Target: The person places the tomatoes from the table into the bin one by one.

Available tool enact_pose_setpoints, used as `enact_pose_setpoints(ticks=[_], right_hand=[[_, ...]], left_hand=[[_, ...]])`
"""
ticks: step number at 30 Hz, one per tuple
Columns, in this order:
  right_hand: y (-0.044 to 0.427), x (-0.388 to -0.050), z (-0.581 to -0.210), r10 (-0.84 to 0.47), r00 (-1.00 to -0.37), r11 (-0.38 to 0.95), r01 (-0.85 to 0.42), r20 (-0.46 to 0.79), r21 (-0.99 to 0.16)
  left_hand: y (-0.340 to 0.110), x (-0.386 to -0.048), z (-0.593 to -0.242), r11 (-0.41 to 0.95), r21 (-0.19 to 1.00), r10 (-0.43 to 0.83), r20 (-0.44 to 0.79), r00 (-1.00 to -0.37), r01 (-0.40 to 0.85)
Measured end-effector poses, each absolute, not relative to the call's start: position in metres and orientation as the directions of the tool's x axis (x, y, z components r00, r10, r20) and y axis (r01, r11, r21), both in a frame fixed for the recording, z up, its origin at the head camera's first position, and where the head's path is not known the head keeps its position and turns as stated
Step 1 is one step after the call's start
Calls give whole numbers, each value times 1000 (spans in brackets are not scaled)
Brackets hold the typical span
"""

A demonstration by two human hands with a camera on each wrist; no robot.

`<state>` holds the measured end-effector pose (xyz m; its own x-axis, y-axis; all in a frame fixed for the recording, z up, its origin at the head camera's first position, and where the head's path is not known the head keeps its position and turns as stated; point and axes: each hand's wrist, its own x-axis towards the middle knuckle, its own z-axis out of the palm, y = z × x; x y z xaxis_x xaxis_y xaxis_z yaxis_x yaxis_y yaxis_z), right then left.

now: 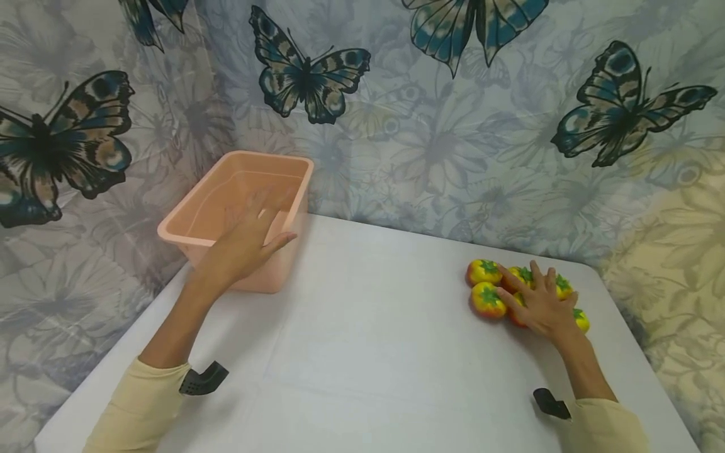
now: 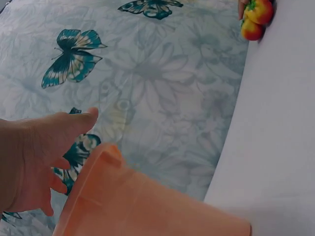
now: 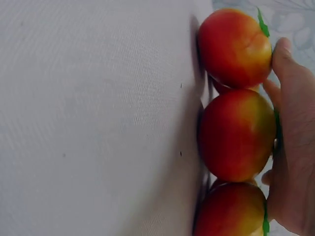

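Watching the right hand point(image 1: 544, 307) spread over red-and-yellow fruits point(image 1: 488, 300) at the desk's point(image 1: 374, 327) right.
I see its fingers splayed and released, grasping none; the left hand's point(image 1: 240, 245) fingers are loose too, above the peach bin point(image 1: 274, 274) at the left. I judge a sideways nudge could roll the round fruits off the desk, and leaning on the bin's rim could tip it. I can read no brand, label or writing.

Yellow-red, green-topped fruits point(image 1: 487, 303) sit clustered, well apart from the upright orange bin point(image 1: 269, 274).
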<state>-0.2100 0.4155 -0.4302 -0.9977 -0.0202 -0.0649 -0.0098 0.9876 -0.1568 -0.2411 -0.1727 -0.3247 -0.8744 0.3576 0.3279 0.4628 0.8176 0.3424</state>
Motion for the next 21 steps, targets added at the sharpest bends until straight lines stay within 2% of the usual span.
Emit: enact_pose_setpoints(ticks=[7, 12, 16, 21], right_hand=[[413, -215, -432, -14, -993, 989, 3, -115, -145], [412, -215, -432, -8, -990, 988, 14, -140, -155], [411, -216, -431, -3, -990, 986, 20, -141, -163], [410, -216, -430, -5, -990, 986, 18, -140, -163]], left_hand=[[-216, -236, -330, 819, 346, 356, 318, -879, 457], [-243, -235, -331, 858, 331, 340, 209, -917, 393], [-253, -234, -332, 898, 229, 345, 163, -924, 376], [-255, -236, -338, 895, 101, 397, 258, -881, 434]])
